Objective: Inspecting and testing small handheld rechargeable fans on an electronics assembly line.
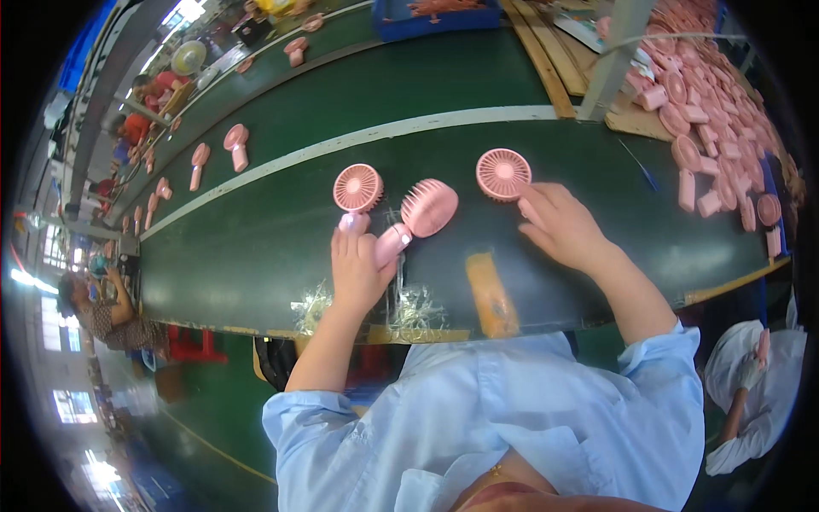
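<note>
My left hand [357, 271] is closed around the handle of a pink handheld fan [358, 188], whose round slatted grille faces up. A second pink fan [429, 207] lies tilted beside it, its handle end against the thumb side of the same hand; whether the thumb grips it, I cannot tell. Over on the right, my right hand [563, 224] has its fingers round the handle of a third pink fan [503, 174], grille up. That handle is mostly hidden by the fingers. All three fans are at the dark green work surface [256, 264].
A large heap of pink fans [717, 128] fills the far right, near a metal post [618, 60] and a blue pen-like tool [641, 166]. More fans lie along the left. Orange-brown tape [491, 294] sticks near the front edge. A blue bin [437, 24] stands at the back. Other people work nearby.
</note>
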